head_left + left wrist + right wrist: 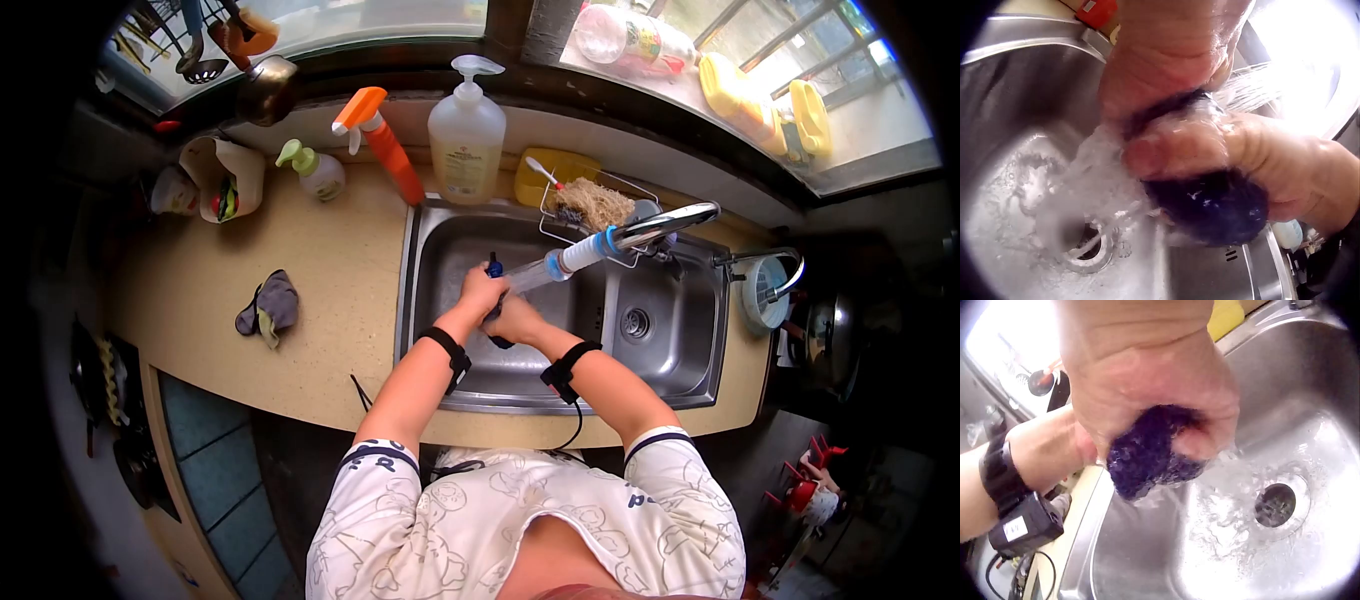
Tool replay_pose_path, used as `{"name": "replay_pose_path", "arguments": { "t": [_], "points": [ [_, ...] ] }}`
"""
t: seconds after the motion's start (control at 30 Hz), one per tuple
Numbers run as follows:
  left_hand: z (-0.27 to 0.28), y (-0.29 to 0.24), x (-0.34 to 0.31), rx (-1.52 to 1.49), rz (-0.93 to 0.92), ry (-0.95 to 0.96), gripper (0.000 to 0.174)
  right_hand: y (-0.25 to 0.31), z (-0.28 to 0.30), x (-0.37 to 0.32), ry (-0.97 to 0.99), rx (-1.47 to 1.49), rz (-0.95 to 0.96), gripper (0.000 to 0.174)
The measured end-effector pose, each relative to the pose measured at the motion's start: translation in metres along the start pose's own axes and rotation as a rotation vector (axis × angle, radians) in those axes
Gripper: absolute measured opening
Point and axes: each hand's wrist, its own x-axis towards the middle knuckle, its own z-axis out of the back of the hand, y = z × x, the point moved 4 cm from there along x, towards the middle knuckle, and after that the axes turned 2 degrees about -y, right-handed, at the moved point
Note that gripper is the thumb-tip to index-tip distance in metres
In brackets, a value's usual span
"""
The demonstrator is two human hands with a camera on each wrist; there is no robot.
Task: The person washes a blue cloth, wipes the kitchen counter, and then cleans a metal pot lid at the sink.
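Observation:
A wet, dark blue-purple cloth (pixel 1147 450) is bunched between both hands over the left sink basin (pixel 445 250). My left hand (pixel 485 288) grips one part of it, and in the left wrist view the cloth's (pixel 1216 209) lower end bulges out beneath the fingers. My right hand (pixel 518 320) grips it from the other side, thumb pressed on the folds in the right wrist view. From the faucet's clear spout extension (pixel 545 270), water runs over both hands and splashes down around the drain (pixel 1275 505). The palms hide much of the cloth.
Behind the sink stand a large pump bottle (pixel 467 140) and an orange spray bottle (pixel 385 150). A wire rack (pixel 560 225) holds a netted scrubber (pixel 597 205). On the left counter lies a grey cloth (pixel 275 305). The smaller right basin (pixel 680 350) adjoins.

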Motion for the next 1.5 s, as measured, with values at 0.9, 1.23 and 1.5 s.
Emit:
{"name": "replay_pose_path", "arguments": {
  "t": [0.9,1.23,1.5],
  "points": [
    [0.035,0.069,0.005,-0.845,0.447,0.005,0.025,-0.011,0.065,-0.023,-0.392,0.607,-0.021,0.025],
    [-0.007,0.021,-0.018,-1.093,0.344,0.332,0.074,0.017,0.003,-0.033,-0.256,0.747,-0.029,0.054],
    [-0.049,0.033,-0.025,-1.329,0.225,0.438,0.058,0.037,0.025,-0.015,-0.536,-0.006,0.062,0.066]
  ]
}}
